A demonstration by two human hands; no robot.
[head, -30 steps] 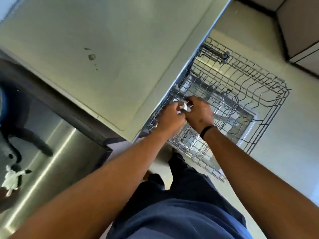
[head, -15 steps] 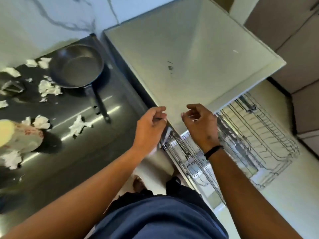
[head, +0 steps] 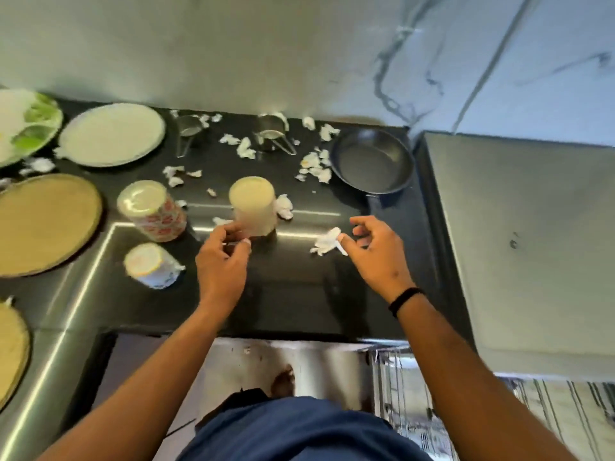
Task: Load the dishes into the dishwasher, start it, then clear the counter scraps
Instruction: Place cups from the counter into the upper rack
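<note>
Dishes remain on the black counter: a white plate, a tan plate, a dark pan, two metal measuring cups, and three upturned cups. The yellow cup stands just ahead of the left hand, whose fingers are loosely curled near its base; contact cannot be confirmed. The right hand has relaxed, spread fingers beside a crumpled paper scrap. More white scraps lie scattered between the dishes. The dishwasher rack shows at lower right, below the counter edge
</note>
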